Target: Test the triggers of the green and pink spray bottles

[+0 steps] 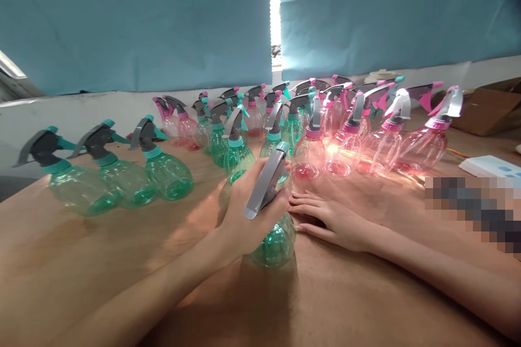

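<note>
My left hand (238,217) is wrapped round the neck of a green spray bottle (273,246), just under its grey trigger head. The bottle stands on the table in front of me, and part of its neck is hidden by my fingers. My right hand (336,219) lies flat on the table to the right, fingers stretched toward the bottle. The fingertips are close to its side; whether they touch it I cannot tell. Just beyond my hands stand another green spray bottle (237,157) and a pink spray bottle (308,157).
Three green spray bottles, one of them this nearest one (169,176), line the table (191,303) at left. Several pink and green ones crowd the back. At right are a white power strip (488,167) and a cardboard box (486,111). Blue blinds (142,21) hang behind.
</note>
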A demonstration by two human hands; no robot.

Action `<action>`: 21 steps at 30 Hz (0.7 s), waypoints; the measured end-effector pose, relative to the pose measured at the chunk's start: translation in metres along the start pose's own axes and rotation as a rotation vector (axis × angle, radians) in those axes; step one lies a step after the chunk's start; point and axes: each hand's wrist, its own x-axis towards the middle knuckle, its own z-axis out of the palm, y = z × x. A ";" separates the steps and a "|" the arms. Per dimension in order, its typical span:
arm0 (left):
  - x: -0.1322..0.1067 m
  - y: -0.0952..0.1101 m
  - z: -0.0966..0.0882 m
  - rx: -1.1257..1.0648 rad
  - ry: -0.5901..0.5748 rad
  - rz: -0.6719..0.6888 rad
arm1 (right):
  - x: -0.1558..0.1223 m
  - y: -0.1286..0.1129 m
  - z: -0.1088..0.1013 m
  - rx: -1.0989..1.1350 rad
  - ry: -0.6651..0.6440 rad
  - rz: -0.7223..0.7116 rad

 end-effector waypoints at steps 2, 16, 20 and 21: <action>0.000 -0.001 0.000 0.000 -0.008 -0.001 | 0.000 0.000 0.000 0.006 0.002 -0.003; 0.000 -0.001 -0.001 0.028 -0.019 -0.029 | 0.000 0.001 0.001 -0.017 -0.011 0.004; 0.000 -0.002 -0.001 0.018 -0.019 -0.022 | 0.000 0.001 0.001 -0.022 -0.001 -0.001; 0.001 -0.003 -0.001 0.018 -0.021 -0.017 | 0.000 0.001 0.001 -0.022 0.001 0.000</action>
